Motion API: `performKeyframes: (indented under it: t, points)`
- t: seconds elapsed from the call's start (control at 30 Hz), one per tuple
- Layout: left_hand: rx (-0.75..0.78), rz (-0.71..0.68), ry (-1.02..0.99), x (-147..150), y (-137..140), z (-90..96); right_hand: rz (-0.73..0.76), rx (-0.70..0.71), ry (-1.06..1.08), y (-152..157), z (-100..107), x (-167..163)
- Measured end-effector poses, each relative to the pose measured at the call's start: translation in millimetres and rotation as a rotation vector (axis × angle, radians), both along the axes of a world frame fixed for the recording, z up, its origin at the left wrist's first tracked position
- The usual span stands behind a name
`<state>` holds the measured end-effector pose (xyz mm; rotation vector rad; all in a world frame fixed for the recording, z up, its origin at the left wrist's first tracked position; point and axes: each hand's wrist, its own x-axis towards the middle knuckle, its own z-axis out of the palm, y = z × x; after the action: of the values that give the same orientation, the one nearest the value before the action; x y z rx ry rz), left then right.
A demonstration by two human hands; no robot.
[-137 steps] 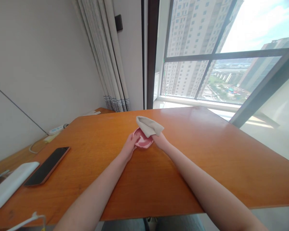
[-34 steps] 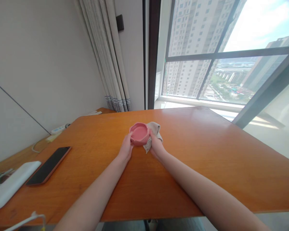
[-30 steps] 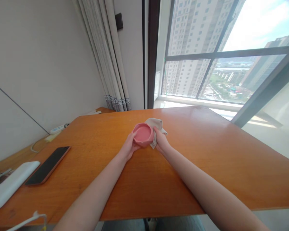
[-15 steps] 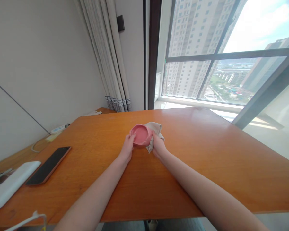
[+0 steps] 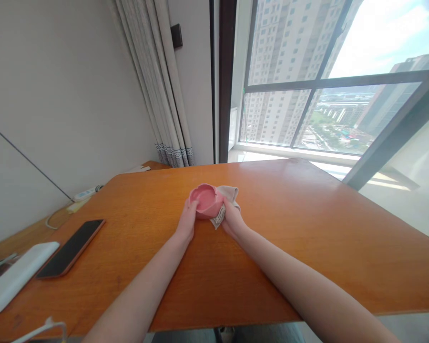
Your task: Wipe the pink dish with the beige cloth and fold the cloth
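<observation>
A round pink bowl (image 5: 209, 209) with a wavy rim is held up over the middle of the wooden table, its opening tilted toward me. My left hand (image 5: 187, 220) grips its left side, thumb over the rim and fingers hidden behind. On the other side, my right hand (image 5: 233, 219) is closed on a light grey-beige cloth (image 5: 229, 191), which is bunched against the bowl's right wall. Part of the cloth hangs below the bowl between it and the right hand.
On the wooden table (image 5: 289, 228), a dark phone (image 5: 71, 248) lies at the left beside a white flat device (image 5: 21, 276). A white cable (image 5: 39, 329) crosses the front left corner. A power strip (image 5: 85, 193) sits by the wall, and a window rises beyond the table.
The bowl has turned and tipped in my hands, showing more of its outer right wall. Both hands and the cloth have shifted slightly left.
</observation>
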<state>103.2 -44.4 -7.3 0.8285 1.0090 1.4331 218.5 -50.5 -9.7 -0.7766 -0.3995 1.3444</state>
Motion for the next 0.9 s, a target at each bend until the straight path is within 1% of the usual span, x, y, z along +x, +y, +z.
performKeyframes:
  t: [0.03,0.1,0.17,0.23,0.3,0.37,0.43,0.47,0.53,0.6,0.67,0.73,0.8,0.83,0.9]
  points:
    - [-0.015,-0.019,0.030,1,-1,0.3,-0.028,-0.020,-0.021,3,2,6]
    - [-0.105,-0.079,0.081,3,-4,2.1,-0.040,-0.053,-0.090,9,6,20]
    - [-0.213,-0.183,0.085,5,-8,5.0,0.004,-0.095,-0.146,14,9,28]
    - [-0.271,-0.222,0.039,7,-11,7.9,0.035,-0.146,-0.142,15,8,27]
    - [-0.257,-0.172,-0.047,8,-12,9.7,0.034,-0.134,-0.089,11,4,16]
    - [-0.196,-0.067,-0.136,8,-10,9.8,0.033,-0.049,-0.031,3,-1,2]
    - [-0.133,0.019,-0.171,8,-8,8.8,0.021,0.018,0.003,-4,-5,-11]
    - [-0.112,0.037,-0.157,7,-7,8.4,0.006,0.027,0.008,-7,-6,-15]
    - [-0.097,0.002,-0.098,6,-6,8.9,-0.038,0.014,0.008,-9,-5,-15]
    - [-0.124,-0.117,-0.058,3,-8,11.8,-0.062,0.014,-0.006,-5,-1,-7]
    - [-0.171,-0.239,-0.036,1,-10,16.0,-0.045,0.008,-0.038,2,4,6]
    - [-0.218,-0.310,0.005,0,-12,19.3,0.001,-0.028,-0.075,9,10,17]
    - [-0.229,-0.317,0.034,2,-13,19.8,0.031,-0.081,-0.087,12,12,21]
    - [-0.216,-0.288,0.030,3,-13,18.9,0.037,-0.097,-0.078,11,12,20]
    - [-0.168,-0.180,-0.022,6,-11,14.9,0.043,-0.090,-0.034,6,9,12]
